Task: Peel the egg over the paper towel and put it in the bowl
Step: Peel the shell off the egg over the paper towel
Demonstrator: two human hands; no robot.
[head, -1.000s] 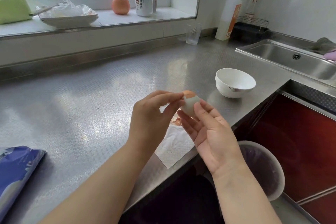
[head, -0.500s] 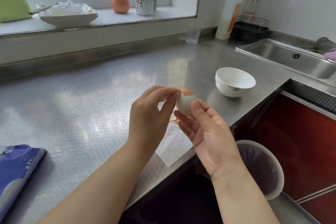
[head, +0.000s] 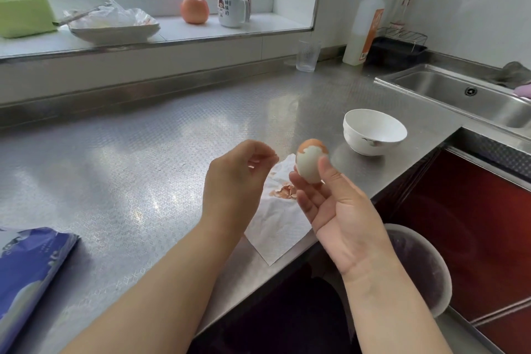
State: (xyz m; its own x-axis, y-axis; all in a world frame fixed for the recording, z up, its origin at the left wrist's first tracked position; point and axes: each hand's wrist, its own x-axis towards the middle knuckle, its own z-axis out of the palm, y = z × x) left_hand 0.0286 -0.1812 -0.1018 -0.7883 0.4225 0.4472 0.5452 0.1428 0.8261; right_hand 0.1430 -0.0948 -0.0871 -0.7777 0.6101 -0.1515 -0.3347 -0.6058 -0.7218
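Note:
My right hand [head: 342,218] holds the egg [head: 309,162] upright between thumb and fingers, above the right edge of the paper towel [head: 275,224]. The egg is mostly bare white, with a brown cap of shell left on top. My left hand [head: 232,181] hovers a little to the left of the egg, apart from it, fingers curled and fingertips pinched together; no shell shows between them. Brown shell pieces [head: 284,191] lie on the towel. The white bowl [head: 373,135] stands empty on the steel counter, to the right and behind the egg.
A lined bin [head: 422,267] stands below the counter's front edge at the right. The sink [head: 459,95] is at the far right. A blue packet [head: 28,267] lies at the left front. A glass [head: 308,55] and a white bottle [head: 363,29] stand at the back.
My left hand has come off the top of the egg and drawn away to the left. My right hand has turned the egg more upright and shifted it slightly right.

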